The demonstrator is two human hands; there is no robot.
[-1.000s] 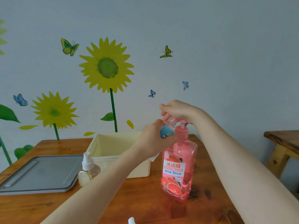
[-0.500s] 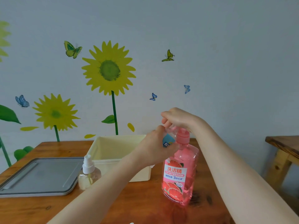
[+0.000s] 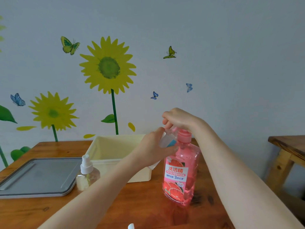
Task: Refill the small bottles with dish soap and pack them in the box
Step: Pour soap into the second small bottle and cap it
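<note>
A: What sits nearest the camera?

B: A white tip (image 3: pixel 130 226) pokes up at the bottom edge, too cropped to identify. Past it, both bare forearms reach forward over the wooden table (image 3: pixel 49 210).

A: And on the table itself?

B: A small clear spray bottle (image 3: pixel 87 174) with a white nozzle stands upright by the near right corner of a grey lid (image 3: pixel 38 176) that lies flat at the left. To the right stands the big pink dish soap bottle (image 3: pixel 180 171), upright, with a grapefruit label.

A: What are the hands doing?

B: The left hand (image 3: pixel 152 150) is wrapped around a small clear bottle (image 3: pixel 167 139) with a blue label, held tilted with its mouth up beside the pink pump (image 3: pixel 184 134). The right hand (image 3: pixel 179 119) is closed over the top of the pump, fingers curled down around its spout.

A: Where's the box?

B: The cream plastic box (image 3: pixel 115 146) sits behind the left hand, between the lid and the soap bottle, open-topped. Behind everything is a wall with sunflower (image 3: pixel 108 66) and butterfly decals, and another wooden table (image 3: pixel 288 144) stands at far right.
</note>
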